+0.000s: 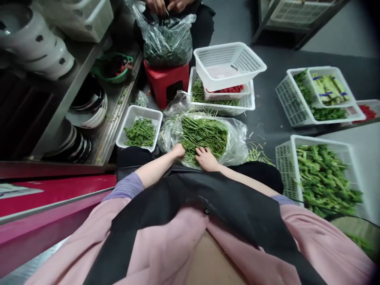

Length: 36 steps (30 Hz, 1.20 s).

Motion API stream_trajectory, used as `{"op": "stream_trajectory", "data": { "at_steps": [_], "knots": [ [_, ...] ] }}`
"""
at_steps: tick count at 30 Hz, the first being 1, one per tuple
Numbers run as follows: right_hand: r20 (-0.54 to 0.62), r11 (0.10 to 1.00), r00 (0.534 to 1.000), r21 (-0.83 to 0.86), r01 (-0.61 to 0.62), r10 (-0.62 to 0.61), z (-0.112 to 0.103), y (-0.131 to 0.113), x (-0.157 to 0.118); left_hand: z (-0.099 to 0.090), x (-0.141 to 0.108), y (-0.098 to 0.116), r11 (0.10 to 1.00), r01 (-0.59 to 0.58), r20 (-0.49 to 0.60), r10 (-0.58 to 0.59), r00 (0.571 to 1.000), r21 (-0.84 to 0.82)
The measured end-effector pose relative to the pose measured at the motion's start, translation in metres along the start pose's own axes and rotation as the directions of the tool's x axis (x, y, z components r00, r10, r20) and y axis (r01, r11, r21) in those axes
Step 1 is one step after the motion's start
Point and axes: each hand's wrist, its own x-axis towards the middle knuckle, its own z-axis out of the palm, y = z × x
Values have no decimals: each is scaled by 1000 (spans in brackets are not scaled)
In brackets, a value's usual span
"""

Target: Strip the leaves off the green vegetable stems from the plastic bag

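Lying in the open plastic bag [237, 132], the green stems [204, 132] spread just beyond both hands in the head view and reach under the right fingertips. The right hand [207, 159] rests palm down on their near edge, fingers slightly parted and touching the stems, with nothing seen gripped. The left hand [178, 151] is curled at the bag's near left side, beside the stems; whether it pinches anything cannot be told. Left of the bag stands a small white basket [118, 136] holding leafy greens [140, 132]. Behind the bag, a red stool [156, 81] supports another filled bag [168, 47].
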Motion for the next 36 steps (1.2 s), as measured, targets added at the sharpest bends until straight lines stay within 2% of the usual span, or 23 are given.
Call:
{"op": "stream_trajectory", "data": {
  "at_steps": [3,6,8,10,11,13,15,17,20,22,24,26,28,30,33,36],
  "knots": [
    [35,999,999,36,16,-18,2,-4,-6,-10,-1,-3,986,121,2,-122,993,111],
    [112,994,993,109,12,-24,4,-2,-12,-17,-7,1,966,138,-14,-139,990,217],
    [146,989,989,145,12,-34,3,0,-15,-19,-12,6,963,89,-71,-73,995,254],
    [156,988,987,156,7,-32,1,2,-17,-18,-15,12,937,-44,-120,91,989,346],
    [158,988,987,155,4,-28,-1,3,-18,-17,-17,14,887,-131,-89,189,978,443],
    [170,989,985,146,-9,-16,-5,8,-18,-12,-20,16,703,-296,95,310,946,647],
    [189,989,982,142,-46,18,-9,13,-17,-7,-23,14,542,-375,272,263,926,753],
    [198,984,978,148,-102,71,-12,18,-16,-6,-25,10,491,-365,320,177,931,791],
    [200,978,973,144,-148,118,-17,22,-15,-11,-25,6,469,-314,309,91,947,825],
    [211,982,972,133,-136,106,-22,20,-14,-16,-26,6,458,-295,303,59,951,839],
    [174,983,981,145,-114,88,-30,16,-11,-16,-27,7,452,-296,303,59,951,841],
    [68,978,993,176,-108,98,-38,13,-5,-14,-30,9,448,-311,300,99,949,838],
    [-34,966,986,207,-154,164,-43,13,7,-9,-33,11,439,-334,284,176,942,834],
    [-53,942,964,230,-243,261,-43,14,24,-5,-34,12,433,-377,270,289,919,819],
    [-9,902,926,230,-365,377,-35,16,47,-1,-31,8,541,-431,248,378,892,722],
    [-6,876,898,221,-428,440,-26,16,59,-2,-23,3,688,-378,206,322,924,620]
  ]
}}
